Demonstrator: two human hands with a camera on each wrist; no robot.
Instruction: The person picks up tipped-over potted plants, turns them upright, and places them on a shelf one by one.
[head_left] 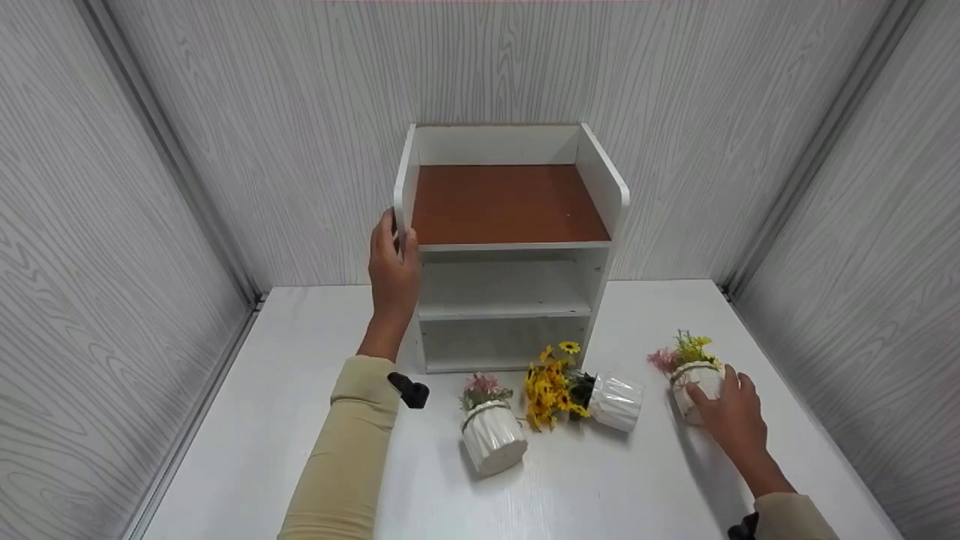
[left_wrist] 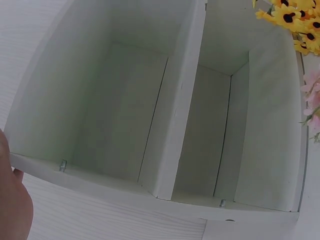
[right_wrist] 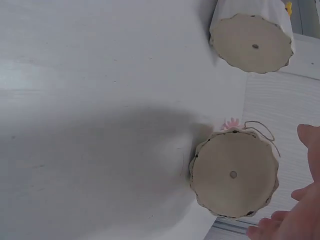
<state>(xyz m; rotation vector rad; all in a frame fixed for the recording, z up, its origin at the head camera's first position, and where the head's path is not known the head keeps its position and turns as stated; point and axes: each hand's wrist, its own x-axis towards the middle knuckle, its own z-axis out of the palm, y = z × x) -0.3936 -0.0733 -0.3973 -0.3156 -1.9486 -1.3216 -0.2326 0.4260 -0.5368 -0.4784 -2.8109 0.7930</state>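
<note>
My left hand (head_left: 394, 274) grips the left side panel of a small white shelf unit (head_left: 514, 206) with a brown top, thumb on the inner side and fingers outside. At the right, a white ribbed flowerpot (head_left: 691, 386) with pink and yellow flowers and a twine tie lies tilted on the table. Over it reaches my right hand (head_left: 737, 420), thumb and fingers spread to either side. In the right wrist view, that pot's round base (right_wrist: 234, 172) faces the camera, and the fingers (right_wrist: 292, 220) are extended beside it.
A second white pot (head_left: 495, 442) with pink flowers lies before the shelf. Right of it, another white pot (head_left: 616, 402) lies on its side, its yellow flowers (head_left: 553, 390) pointing left. Wood-grained walls (head_left: 862, 225) enclose the white table (head_left: 300, 450) at the back and sides.
</note>
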